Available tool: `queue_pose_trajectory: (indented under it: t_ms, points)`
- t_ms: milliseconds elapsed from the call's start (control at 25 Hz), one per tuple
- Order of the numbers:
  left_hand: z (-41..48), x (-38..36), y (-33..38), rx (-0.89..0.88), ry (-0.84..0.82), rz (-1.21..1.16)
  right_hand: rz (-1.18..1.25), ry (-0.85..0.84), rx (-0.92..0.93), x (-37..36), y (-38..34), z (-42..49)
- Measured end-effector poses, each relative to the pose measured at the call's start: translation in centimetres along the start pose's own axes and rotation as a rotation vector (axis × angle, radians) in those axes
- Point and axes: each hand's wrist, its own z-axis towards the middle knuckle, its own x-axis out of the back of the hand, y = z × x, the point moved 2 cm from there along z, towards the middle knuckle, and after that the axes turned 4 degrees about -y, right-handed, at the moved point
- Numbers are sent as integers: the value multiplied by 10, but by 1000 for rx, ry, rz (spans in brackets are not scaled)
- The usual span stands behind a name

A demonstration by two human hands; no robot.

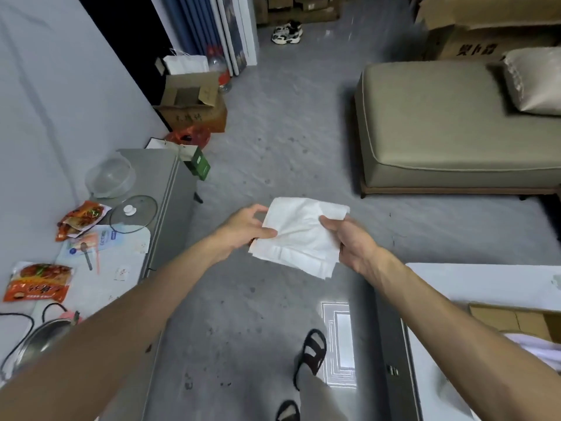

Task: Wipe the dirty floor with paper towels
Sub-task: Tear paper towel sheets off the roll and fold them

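Paper towels point(299, 235), seemingly several stacked sheets, hang in midair above the spotted grey floor point(273, 147), left hand point(243, 226) and right hand point(349, 238) each pinching an edge; pulling apart could tear them or drop sheets.

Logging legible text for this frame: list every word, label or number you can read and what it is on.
No text can be quoted reliably.
Brown cardboard box, top right: large dark characters, too blurred.
Open brown cardboard box by the wall: faint writing, unreadable.
Red-orange food packet, lower left: print too blurred.
Small green carton: white label, too small.
White paper towels: no print visible.
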Motion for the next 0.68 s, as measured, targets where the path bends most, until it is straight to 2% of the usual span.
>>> queue_pose_trajectory:
  t_ms: [160,240,360,480,680]
  points:
    - [64,49,61,-17,133,67,-193,188,277,14,-93,53]
    - [93,76,89,-35,155,83,-246,243,300,16,-142,85]
    - [138,115,117,-42,178,146,-229,271,206,16,-186,150]
    - [197,152,128,-20,157,232,-172,285,58,15,-201,223]
    - [388,221,171,33,-7,435,-326,322,-2,4,-277,378]
